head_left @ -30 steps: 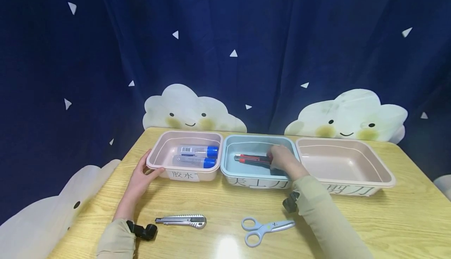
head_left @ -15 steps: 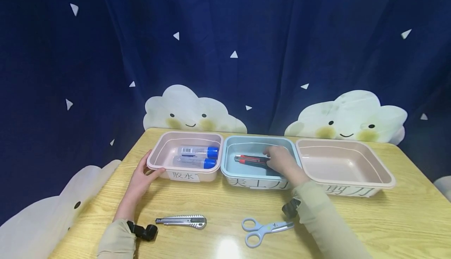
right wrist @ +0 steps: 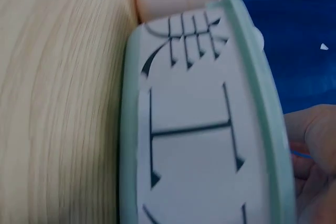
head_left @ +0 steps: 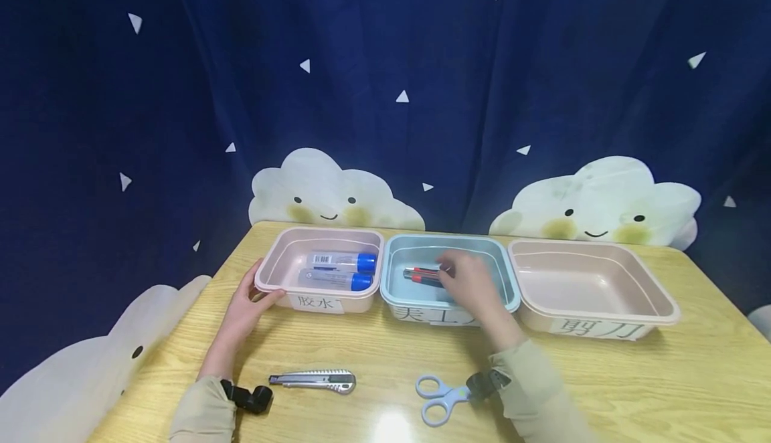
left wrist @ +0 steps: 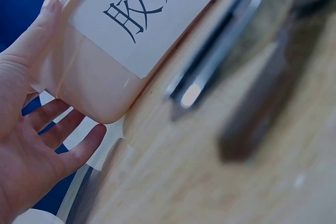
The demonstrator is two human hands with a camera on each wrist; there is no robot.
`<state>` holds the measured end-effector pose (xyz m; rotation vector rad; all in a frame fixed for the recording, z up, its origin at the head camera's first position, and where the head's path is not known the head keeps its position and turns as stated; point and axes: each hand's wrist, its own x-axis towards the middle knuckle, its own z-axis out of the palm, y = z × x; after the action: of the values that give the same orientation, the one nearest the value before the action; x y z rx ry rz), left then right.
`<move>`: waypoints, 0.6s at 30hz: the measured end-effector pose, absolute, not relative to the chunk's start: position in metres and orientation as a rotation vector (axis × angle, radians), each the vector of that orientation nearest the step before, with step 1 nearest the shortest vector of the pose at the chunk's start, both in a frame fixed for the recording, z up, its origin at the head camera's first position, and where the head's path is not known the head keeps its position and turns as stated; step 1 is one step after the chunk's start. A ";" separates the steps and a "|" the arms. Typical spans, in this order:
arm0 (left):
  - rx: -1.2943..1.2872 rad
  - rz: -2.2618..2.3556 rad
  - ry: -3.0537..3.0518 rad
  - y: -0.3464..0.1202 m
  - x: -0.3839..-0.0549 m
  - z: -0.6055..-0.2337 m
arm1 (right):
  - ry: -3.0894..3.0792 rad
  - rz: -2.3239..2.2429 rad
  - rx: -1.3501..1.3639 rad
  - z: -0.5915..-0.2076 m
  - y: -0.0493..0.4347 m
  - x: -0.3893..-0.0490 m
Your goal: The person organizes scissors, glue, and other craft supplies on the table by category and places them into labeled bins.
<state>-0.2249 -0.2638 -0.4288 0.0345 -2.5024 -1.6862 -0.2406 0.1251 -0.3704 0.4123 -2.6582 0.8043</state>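
Note:
My left hand (head_left: 245, 309) holds the front left corner of the left pink bin (head_left: 328, 299), thumb on the rim and fingers round the side; the left wrist view shows the fingertips by its lower corner. Two clear glue bottles (head_left: 334, 279) with blue caps lie inside. Over the blue bin (head_left: 415, 304) is my right hand (head_left: 472, 286), its thumb and forefinger apart above two red-and-black utility knives (head_left: 421, 276). It hides their right ends. A silver utility knife (head_left: 313, 381) and blue scissors (head_left: 442, 397) lie on the table, the scissors' blades hidden behind the right wrist camera.
To the right stands another pink bin (head_left: 593, 316), with nothing seen inside. All three bins stand side by side along the back of the wooden table (head_left: 361, 346), with paper labels on their fronts. A dark blue curtain (head_left: 373, 28) hangs behind.
My right hand has loosened from the ends of the red-and-black knives and shifted left over them. The knives stay lying in the blue bin. My left hand keeps its place.

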 end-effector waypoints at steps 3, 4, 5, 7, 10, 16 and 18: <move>0.038 -1.687 -2.504 -0.264 -0.225 -0.429 | -2.668 0.794 0.406 -0.367 0.119 -0.233; 0.040 -1.689 -2.505 -0.263 -0.225 -0.430 | -2.672 0.792 0.401 -0.366 0.117 -0.230; 0.040 -1.692 -2.504 -0.263 -0.225 -0.430 | -2.674 0.787 0.395 -0.365 0.116 -0.227; 0.042 -1.696 -2.507 -0.262 -0.225 -0.430 | -2.673 0.792 0.392 -0.363 0.112 -0.220; 0.043 -1.697 -2.510 -0.262 -0.225 -0.430 | -2.666 0.785 0.403 -0.361 0.108 -0.212; 0.020 -1.690 -2.510 -0.263 -0.223 -0.428 | -2.640 0.758 0.469 -0.355 0.094 -0.197; 0.013 -1.683 -2.510 -0.264 -0.224 -0.428 | -2.641 0.762 0.490 -0.352 0.089 -0.194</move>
<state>-0.2240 -0.2638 -0.4276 0.0132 -2.5096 -1.6826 -0.1936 0.0889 -0.3522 0.4898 -2.6412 0.7625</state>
